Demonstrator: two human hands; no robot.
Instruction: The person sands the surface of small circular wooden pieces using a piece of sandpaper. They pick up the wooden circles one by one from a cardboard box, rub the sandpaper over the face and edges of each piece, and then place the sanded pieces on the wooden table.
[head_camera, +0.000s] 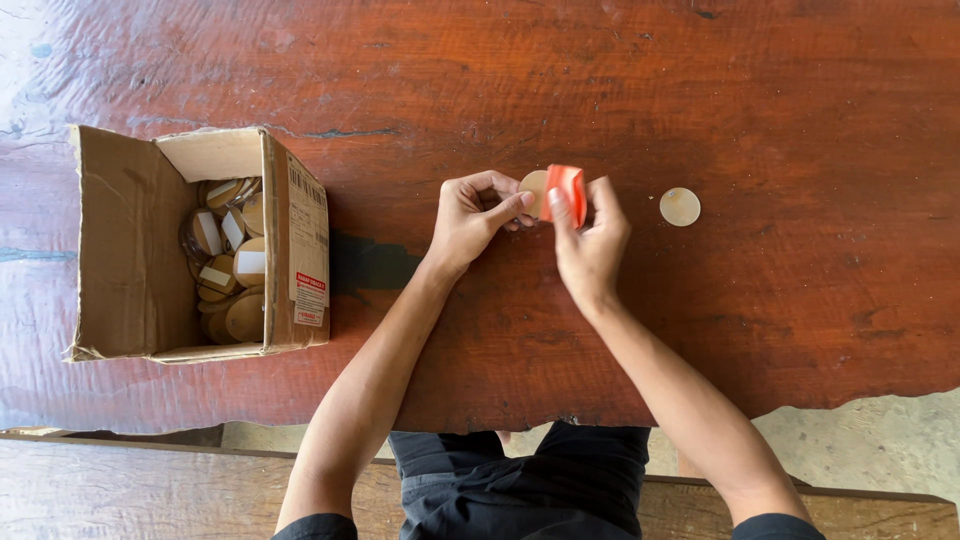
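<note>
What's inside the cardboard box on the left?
The cardboard box holds a pile of round tan discs, several with white labels. Those underneath and the box bottom are covered.

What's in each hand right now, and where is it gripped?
Left hand pinches a round tan disc at its edge. Right hand holds a small orange piece against it, fingertips on its sides.

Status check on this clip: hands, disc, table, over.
Left hand pinches tan disc; right hand grips orange piece against it. Second disc lies apart on table. Open cardboard box of discs, far left.
</note>
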